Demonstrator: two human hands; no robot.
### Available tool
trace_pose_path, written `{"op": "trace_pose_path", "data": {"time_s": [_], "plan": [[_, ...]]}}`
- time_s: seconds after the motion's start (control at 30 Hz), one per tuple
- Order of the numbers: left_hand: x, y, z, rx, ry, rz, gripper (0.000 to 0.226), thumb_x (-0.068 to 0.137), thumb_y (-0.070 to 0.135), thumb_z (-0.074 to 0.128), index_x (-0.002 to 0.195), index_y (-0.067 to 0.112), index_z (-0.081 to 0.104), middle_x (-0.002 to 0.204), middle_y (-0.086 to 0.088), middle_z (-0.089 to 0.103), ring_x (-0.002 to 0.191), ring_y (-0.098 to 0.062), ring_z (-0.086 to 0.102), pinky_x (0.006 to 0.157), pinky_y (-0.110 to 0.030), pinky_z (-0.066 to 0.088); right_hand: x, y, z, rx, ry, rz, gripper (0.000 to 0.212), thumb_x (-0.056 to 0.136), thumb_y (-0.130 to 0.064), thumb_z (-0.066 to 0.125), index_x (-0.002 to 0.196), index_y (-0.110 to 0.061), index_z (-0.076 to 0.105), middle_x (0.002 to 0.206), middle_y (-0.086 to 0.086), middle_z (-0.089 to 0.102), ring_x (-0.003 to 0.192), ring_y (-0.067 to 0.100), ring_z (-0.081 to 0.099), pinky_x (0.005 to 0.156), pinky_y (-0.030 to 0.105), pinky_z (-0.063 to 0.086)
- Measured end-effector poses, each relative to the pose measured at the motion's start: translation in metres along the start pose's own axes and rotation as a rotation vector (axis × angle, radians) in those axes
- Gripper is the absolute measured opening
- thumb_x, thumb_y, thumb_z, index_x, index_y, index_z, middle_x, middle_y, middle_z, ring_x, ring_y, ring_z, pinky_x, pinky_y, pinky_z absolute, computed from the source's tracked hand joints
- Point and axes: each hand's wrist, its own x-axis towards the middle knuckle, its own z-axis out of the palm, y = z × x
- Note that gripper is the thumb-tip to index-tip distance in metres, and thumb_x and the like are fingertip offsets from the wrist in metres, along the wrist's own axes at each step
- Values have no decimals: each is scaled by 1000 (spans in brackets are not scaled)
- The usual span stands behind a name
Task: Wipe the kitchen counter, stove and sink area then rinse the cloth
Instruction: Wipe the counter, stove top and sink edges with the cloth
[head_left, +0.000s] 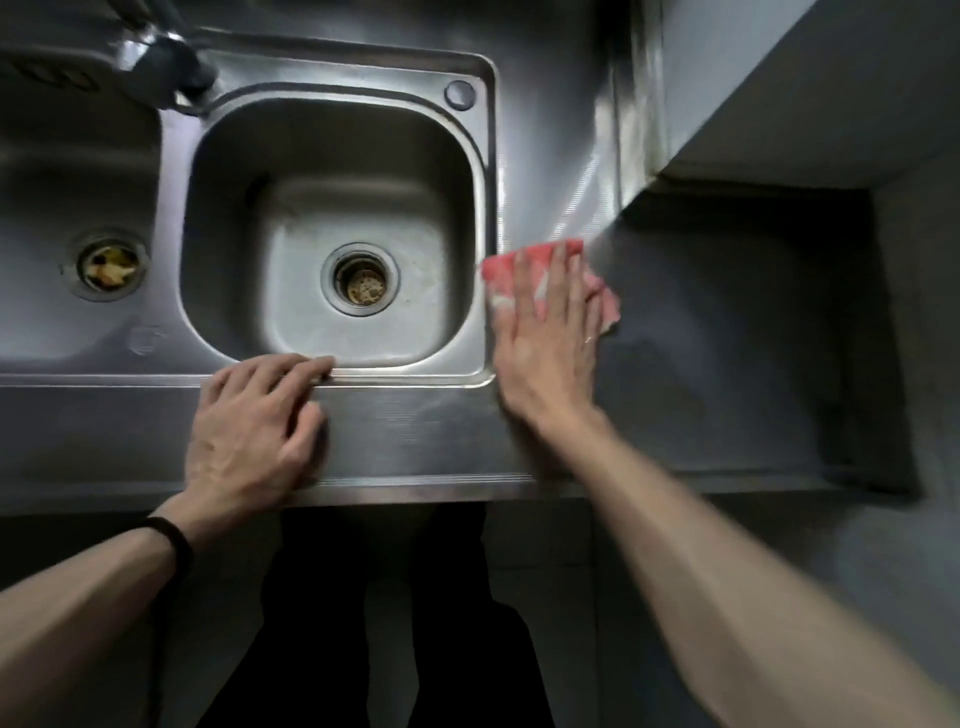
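Pink cloth (607, 305) flat beneath the straight, slightly parted fingers (559, 280) of the right hand (545, 358), beside the sink rim (489, 208).

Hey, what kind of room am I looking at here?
Probably a kitchen: a double-bowl stainless steel sink with a chrome tap, set in a grey counter where the right hand presses a pink cloth.

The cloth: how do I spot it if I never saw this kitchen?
Find the right-hand steel sink basin. Just right of its rim, the right hand presses flat on the cloth. It is the only pink thing.
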Motion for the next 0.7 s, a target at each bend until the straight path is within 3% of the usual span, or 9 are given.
{"op": "trace_pose_path", "data": {"time_s": [0.13,0.27,0.47,0.53,0.6,0.7], "plan": [[5,34,2,-92,50,-69,60,90,41,36,140,22,64,140,-10,61,130,-37,53,115,-50,30,-101,13,10,39,-59,-75,59,111,-45,22,167,-37,4,175,6,-13,161,21,-15,129,42,-15],[12,103,18,-156,24,-84,60,91,42,34,142,25,61,139,-9,61,130,-33,52,116,-48,29,-141,53,2,-9,-77,-56,60,109,-44,27,166,-39,8,176,5,-10,162,21,-11,130,44,-6],[16,137,42,-45,83,-189,55,96,43,33,145,31,56,129,-6,65,122,-32,52,114,-47,28,-144,181,-44,-90,-28,232,65,105,-50,18,167,-32,9,175,11,-3,162,29,-1,129,57,10],[14,135,47,12,113,-176,54,97,42,33,146,31,55,127,-6,65,120,-31,53,112,-47,29,-139,219,-59,-88,-40,297,68,103,-54,13,167,-33,2,175,13,-4,162,29,-5,129,58,8],[15,136,50,36,137,-176,53,97,41,34,145,32,54,126,-5,65,118,-31,53,111,-47,31,-132,232,-62,-75,-27,345,69,102,-56,11,167,-35,-2,175,13,-5,162,26,-7,130,56,2],[14,137,51,48,149,-177,52,97,40,35,145,31,53,125,-6,64,118,-32,53,110,-48,32,-125,205,-53,-33,85,476,68,103,-45,26,167,-28,14,174,20,4,162,34,1,128,60,6]]}}
